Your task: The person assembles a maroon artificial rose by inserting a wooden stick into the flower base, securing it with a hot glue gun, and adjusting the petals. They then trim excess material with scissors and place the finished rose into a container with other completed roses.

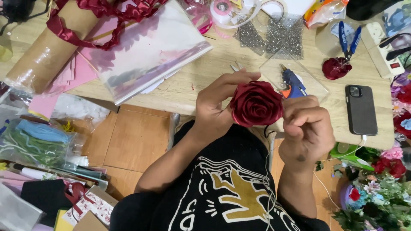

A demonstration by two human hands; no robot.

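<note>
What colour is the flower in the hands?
Dark red, a ribbon rose held between both hands, seen from the head camera.

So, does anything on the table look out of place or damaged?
Nothing looks damaged. The dark red ribbon rose held in both hands looks neat and whole. One thing stands out: the blue glue gun lies on a clear sheet close to the table edge, right behind the rose.

My left hand (pixel 218 105) and right hand (pixel 306 128) cover the underside of the red ribbon rose (pixel 256 103), so I can't see its base or stem. The rose also hides the blue glue gun's (pixel 292 82) handle. My right fingertips are curled out of sight.
</note>
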